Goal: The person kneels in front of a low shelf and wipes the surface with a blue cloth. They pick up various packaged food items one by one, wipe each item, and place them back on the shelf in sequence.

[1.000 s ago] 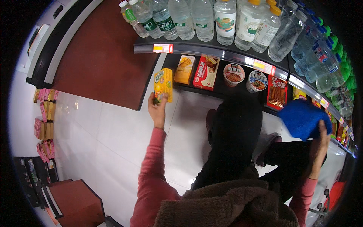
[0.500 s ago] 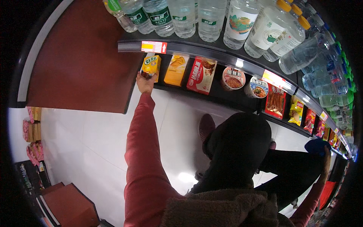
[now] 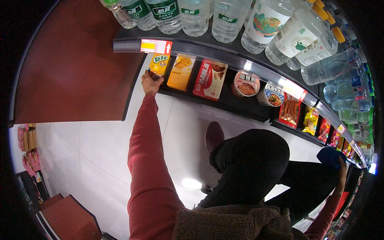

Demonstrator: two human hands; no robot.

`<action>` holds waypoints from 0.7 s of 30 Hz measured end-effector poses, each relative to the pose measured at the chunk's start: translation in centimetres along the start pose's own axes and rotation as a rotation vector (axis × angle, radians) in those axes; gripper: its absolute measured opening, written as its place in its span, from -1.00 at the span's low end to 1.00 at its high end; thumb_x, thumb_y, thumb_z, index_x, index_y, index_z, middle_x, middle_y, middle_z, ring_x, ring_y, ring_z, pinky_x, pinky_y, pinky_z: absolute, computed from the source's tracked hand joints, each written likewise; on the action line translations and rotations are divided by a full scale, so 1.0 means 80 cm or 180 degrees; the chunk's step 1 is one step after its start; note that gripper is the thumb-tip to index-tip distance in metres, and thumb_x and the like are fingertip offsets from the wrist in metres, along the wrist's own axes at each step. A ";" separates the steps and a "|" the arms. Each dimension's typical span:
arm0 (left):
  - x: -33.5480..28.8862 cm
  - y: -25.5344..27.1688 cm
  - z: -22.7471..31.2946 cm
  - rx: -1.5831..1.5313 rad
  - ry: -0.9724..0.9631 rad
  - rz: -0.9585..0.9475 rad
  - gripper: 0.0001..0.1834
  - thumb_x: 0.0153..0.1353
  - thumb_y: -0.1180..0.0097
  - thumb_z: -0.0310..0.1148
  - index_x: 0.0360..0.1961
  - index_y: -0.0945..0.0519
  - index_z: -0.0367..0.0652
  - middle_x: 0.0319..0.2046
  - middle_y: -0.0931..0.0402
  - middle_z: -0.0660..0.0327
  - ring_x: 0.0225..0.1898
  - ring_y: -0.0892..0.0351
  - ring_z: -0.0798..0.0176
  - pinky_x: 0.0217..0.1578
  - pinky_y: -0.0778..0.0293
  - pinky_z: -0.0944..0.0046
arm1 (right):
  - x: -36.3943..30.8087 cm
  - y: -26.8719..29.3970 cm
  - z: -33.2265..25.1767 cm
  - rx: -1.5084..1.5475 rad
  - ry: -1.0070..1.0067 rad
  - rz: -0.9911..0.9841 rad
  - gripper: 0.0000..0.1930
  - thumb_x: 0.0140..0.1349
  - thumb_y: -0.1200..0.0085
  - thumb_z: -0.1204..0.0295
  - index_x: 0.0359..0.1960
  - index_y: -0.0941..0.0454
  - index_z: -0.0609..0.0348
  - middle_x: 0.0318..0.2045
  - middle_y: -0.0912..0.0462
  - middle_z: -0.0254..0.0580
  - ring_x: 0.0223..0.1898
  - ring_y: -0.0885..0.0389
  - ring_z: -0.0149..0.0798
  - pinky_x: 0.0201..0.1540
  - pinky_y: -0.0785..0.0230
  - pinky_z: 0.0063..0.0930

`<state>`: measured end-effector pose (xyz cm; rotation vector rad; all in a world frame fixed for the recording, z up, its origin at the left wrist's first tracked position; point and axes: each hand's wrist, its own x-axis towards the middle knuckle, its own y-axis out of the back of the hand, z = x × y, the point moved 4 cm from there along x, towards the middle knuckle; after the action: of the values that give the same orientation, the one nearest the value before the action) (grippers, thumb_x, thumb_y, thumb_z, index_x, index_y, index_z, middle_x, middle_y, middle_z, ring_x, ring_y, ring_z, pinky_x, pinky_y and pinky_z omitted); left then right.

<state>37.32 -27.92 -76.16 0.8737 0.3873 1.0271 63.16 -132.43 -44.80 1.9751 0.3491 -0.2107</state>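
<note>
Fingers of the left hand [image 3: 149, 83] are wrapping a yellow snack box [image 3: 159, 66], now pushed up into the lower shelf [image 3: 224, 106] beside an orange box [image 3: 181, 73], where a second ago it was hanging short of the shelf. The right hand [image 3: 342, 170] is gripping a blue cloth [image 3: 329, 156], now lowered far right; how tightly, it is hard to tell. Stocking is looking nearly done.

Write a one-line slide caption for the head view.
Left hand sets a yellow snack pack on the low shelf; right hand holds a blue bag.
</note>
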 end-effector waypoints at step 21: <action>-0.235 0.039 0.132 -0.0820 -0.1217 0.0671 -0.34 0.08 -0.42 -0.30 0.18 -0.42 -0.25 0.10 -0.49 0.00 0.14 -0.40 -0.14 0.19 -0.30 -0.05 | -0.012 -0.024 -0.065 0.0934 -0.0239 0.0668 -0.43 0.41 -0.03 0.12 0.25 -0.43 0.36 0.18 -0.51 -0.05 0.21 -0.46 -0.18 0.34 -0.18 -0.35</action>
<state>33.21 -48.19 -69.29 0.8652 -0.1606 1.0471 61.55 -127.07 -43.96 2.2684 0.0620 -0.2094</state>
